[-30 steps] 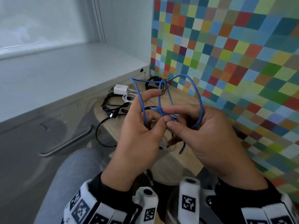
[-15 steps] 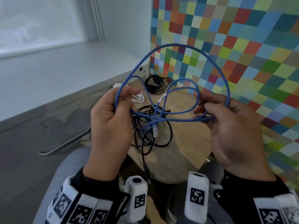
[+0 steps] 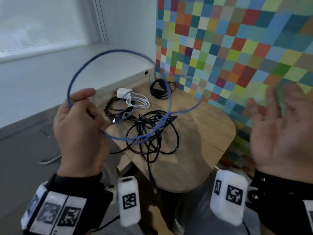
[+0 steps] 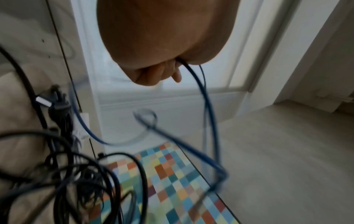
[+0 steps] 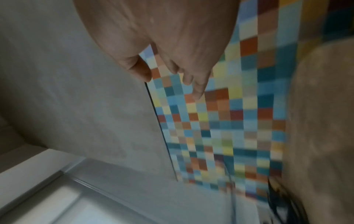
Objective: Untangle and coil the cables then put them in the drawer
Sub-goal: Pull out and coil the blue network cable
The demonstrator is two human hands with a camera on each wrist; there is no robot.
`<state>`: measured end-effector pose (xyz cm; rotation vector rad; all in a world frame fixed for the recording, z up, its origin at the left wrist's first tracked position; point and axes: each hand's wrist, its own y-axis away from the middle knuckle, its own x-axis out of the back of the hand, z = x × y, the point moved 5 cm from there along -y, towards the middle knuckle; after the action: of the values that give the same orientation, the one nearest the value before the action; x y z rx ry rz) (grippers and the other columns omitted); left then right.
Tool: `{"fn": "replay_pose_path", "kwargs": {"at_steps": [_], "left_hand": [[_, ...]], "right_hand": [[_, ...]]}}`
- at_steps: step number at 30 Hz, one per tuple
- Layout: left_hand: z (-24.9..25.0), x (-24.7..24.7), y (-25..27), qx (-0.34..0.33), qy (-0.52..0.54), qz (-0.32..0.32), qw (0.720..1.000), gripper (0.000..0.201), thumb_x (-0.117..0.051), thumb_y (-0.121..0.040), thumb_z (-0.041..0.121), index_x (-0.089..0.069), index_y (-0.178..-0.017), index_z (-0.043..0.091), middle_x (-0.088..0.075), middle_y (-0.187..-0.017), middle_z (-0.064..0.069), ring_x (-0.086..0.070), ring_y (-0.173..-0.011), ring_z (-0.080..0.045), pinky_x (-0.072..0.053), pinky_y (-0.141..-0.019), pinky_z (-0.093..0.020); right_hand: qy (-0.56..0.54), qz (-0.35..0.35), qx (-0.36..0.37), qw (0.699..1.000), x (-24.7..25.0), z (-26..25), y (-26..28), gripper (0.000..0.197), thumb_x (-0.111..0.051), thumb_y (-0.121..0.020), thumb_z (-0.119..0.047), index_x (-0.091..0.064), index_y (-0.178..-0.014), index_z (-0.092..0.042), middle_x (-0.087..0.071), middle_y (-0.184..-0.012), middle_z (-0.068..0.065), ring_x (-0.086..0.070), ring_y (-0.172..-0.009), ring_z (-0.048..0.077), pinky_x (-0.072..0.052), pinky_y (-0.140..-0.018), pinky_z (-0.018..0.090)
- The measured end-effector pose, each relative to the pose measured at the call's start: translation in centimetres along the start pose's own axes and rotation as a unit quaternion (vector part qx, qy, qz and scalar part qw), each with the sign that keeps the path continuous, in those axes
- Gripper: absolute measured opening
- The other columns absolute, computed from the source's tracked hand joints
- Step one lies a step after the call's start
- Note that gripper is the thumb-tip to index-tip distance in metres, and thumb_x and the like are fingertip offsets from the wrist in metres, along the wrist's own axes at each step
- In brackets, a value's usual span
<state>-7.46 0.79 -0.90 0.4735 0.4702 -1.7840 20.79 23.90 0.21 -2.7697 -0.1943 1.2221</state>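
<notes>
My left hand (image 3: pixel 79 119) grips a blue cable (image 3: pixel 108 54) that springs out in wide loose loops above a small wooden table (image 3: pixel 211 133). In the left wrist view the blue cable (image 4: pixel 203 94) runs out of the curled fingers (image 4: pixel 162 72). My right hand (image 3: pixel 281 133) is off to the right, palm toward me, fingers spread and blurred, holding nothing. A loose tangle of black cables (image 3: pixel 152 129) lies on the table under the blue loops. A white charger with its coiled white cable (image 3: pixel 133 99) and a small black coil (image 3: pixel 160 89) lie at the back.
A wall of coloured squares (image 3: pixel 237 48) stands right behind the table. A white ledge (image 3: pixel 50 78) runs along the left under a window. One black cable end (image 3: pixel 153 185) hangs over the table's front edge. No drawer shows in these views.
My right hand has let go of the blue cable and swung out to the right, open. The cable has sprung from tight loops into one wide loop held by the left hand alone.
</notes>
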Motion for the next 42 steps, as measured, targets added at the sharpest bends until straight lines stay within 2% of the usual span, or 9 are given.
{"fn": "replay_pose_path", "kwargs": {"at_steps": [3, 7, 11, 16, 22, 29, 33, 39, 42], "left_hand": [[0.3, 0.3, -0.6, 0.008, -0.019, -0.023, 1.0, 0.033, -0.042, -0.093, -0.003, -0.067, -0.094, 0.019, -0.036, -0.063, -0.001, -0.027, -0.049, -0.015, -0.023, -0.047, -0.029], [-0.5, -1.7, 1.0, 0.022, -0.041, -0.103, 0.994, 0.031, -0.045, -0.099, -0.001, -0.068, -0.092, 0.019, -0.041, -0.064, -0.001, -0.028, -0.049, -0.014, -0.023, -0.047, -0.027], [-0.2, -3.7, 3.2, 0.025, -0.012, -0.185, 0.982, 0.036, -0.042, -0.102, -0.001, -0.069, -0.091, 0.019, -0.046, -0.068, -0.003, -0.024, -0.051, -0.017, -0.016, -0.048, -0.03], [1.2, -4.5, 4.5, 0.02, 0.04, -0.274, 0.961, 0.035, -0.039, -0.102, 0.005, -0.069, -0.094, 0.02, -0.049, -0.071, -0.004, -0.026, -0.052, -0.019, -0.02, -0.051, -0.033], [1.1, -4.6, 4.6, 0.025, 0.001, -0.288, 0.957, 0.034, -0.038, -0.106, 0.007, -0.069, -0.1, 0.017, -0.053, -0.073, -0.005, -0.027, -0.048, -0.016, -0.021, -0.046, -0.03], [0.1, -4.0, 3.8, -0.008, -0.114, -0.246, 0.962, 0.029, -0.05, -0.1, 0.015, -0.077, -0.098, 0.024, -0.036, -0.071, -0.029, -0.018, -0.052, -0.018, -0.016, -0.052, -0.037], [-0.5, -3.8, 3.6, 0.021, -0.17, -0.266, 0.949, 0.025, -0.055, -0.091, 0.017, -0.079, -0.089, 0.024, -0.038, -0.064, -0.009, -0.021, -0.049, -0.014, -0.012, -0.052, -0.039], [-0.5, -4.5, 5.6, 0.033, -0.205, -0.496, 0.844, 0.032, -0.047, -0.104, 0.038, -0.07, -0.115, 0.02, -0.043, -0.062, -0.004, -0.037, -0.055, -0.014, -0.034, -0.054, -0.019], [-0.2, -4.6, 5.7, 0.02, -0.166, -0.5, 0.85, 0.026, -0.055, -0.102, 0.038, -0.067, -0.114, 0.019, -0.045, -0.062, 0.0, -0.045, -0.052, -0.021, -0.042, -0.055, -0.044]], "right_hand": [[0.048, -0.014, 0.03, 0.998, 0.4, -1.1, -0.7, 0.078, -0.084, -0.077, -0.028, -0.051, -0.146, -0.014, -0.053, -0.15, -0.004, -0.063, -0.129, 0.013, -0.058, -0.095, 0.041], [0.248, -0.15, -0.014, 0.957, -2.6, 0.1, 1.3, 0.027, -0.068, -0.093, -0.019, -0.068, -0.119, -0.025, -0.062, -0.135, -0.008, -0.067, -0.119, 0.02, -0.059, -0.086, 0.04], [0.427, -0.321, -0.034, 0.845, -5.4, 2.6, 5.2, 0.046, -0.066, -0.097, -0.023, -0.058, -0.14, -0.036, -0.067, -0.134, -0.012, -0.074, -0.106, 0.015, -0.06, -0.093, 0.039], [0.326, -0.399, -0.142, 0.845, -6.9, 4.9, 7.6, 0.081, -0.069, -0.085, -0.047, -0.03, -0.156, -0.048, -0.062, -0.143, -0.009, -0.077, -0.084, 0.023, -0.061, -0.083, 0.04], [0.164, -0.333, -0.157, 0.915, -7.0, 4.1, 6.5, 0.061, -0.059, -0.092, -0.013, -0.049, -0.15, -0.03, -0.062, -0.074, 0.006, -0.052, -0.052, 0.016, -0.05, -0.057, 0.038], [0.148, -0.159, 0.076, 0.973, -4.2, -0.7, 2.4, 0.026, -0.048, -0.107, -0.014, -0.069, -0.119, -0.024, -0.065, -0.086, -0.006, -0.054, -0.062, 0.011, -0.054, -0.066, 0.031], [0.23, -0.101, 0.106, 0.962, -3.0, -2.5, 0.9, 0.055, -0.063, -0.098, -0.046, -0.058, -0.138, -0.009, -0.065, -0.096, -0.004, -0.063, -0.073, 0.017, -0.06, -0.081, 0.047], [0.437, -0.22, 0.09, 0.867, -4.2, -0.9, 2.2, 0.035, -0.053, -0.107, -0.01, -0.073, -0.112, -0.039, -0.075, -0.094, -0.002, -0.056, -0.051, 0.025, -0.056, -0.056, 0.039], [0.456, -0.216, 0.055, 0.861, -3.2, -0.1, 1.6, 0.038, -0.052, -0.106, -0.004, -0.072, -0.114, -0.035, -0.076, -0.095, 0.0, -0.058, -0.058, 0.024, -0.059, -0.059, 0.042]]}}
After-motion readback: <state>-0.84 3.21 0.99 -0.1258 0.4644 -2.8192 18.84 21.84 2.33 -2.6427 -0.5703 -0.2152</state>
